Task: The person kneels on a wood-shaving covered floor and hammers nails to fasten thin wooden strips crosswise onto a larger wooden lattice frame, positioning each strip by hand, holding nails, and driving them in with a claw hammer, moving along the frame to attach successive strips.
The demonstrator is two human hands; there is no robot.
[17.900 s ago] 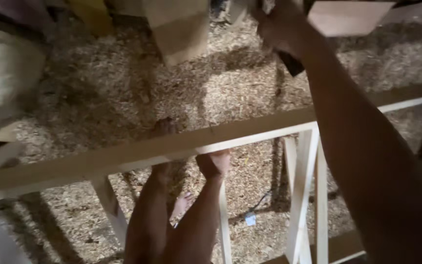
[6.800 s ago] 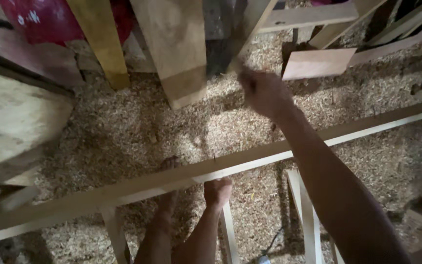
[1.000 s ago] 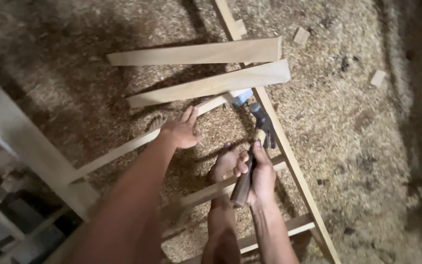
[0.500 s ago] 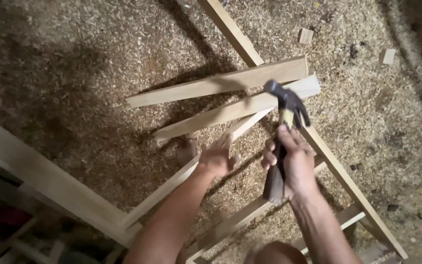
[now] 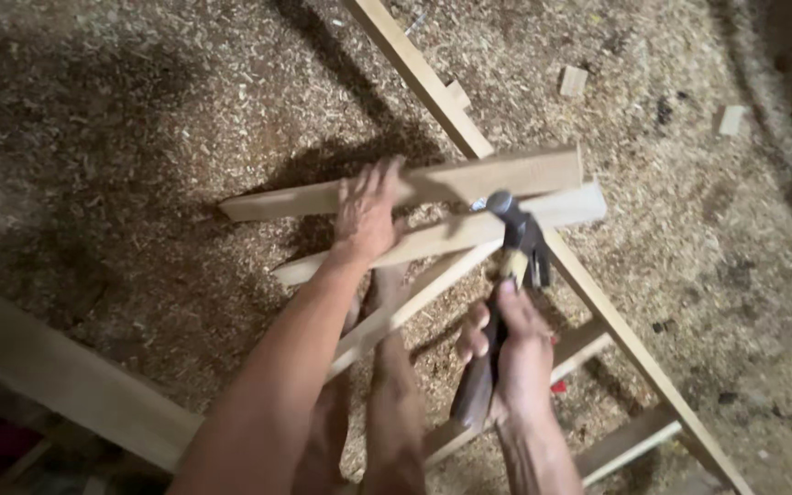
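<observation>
A broad pale plank [image 5: 57, 376] crosses the lower left corner, smooth-sawn and square-edged, lying over a floor [image 5: 139, 119] thick with coarse tan sawdust and curled shavings; the left hand [image 5: 366, 215] lies flat with fingers spread apart, pressing on two long flat boards, the upper board [image 5: 543, 170] and the lower board [image 5: 442, 238], which fan out close together toward the right and end in square-cut faces; both boards rest across a long narrow rail [image 5: 433, 87] of light wood that runs diagonally from the top centre down to the lower right corner; the right hand [image 5: 511, 357] has its fingers clamped around the dark wooden handle of a hammer [image 5: 506, 275], whose rounded grey metal head sits at or just above the lower board beside the rail, blurred; short crosspieces [image 5: 625, 440] join the rail lower down; a small red scrap [image 5: 558, 387] lies near the wrist; two small wood offcuts [image 5: 573, 81] sit on the open sawdust to the upper right, where the floor has the widest room.
</observation>
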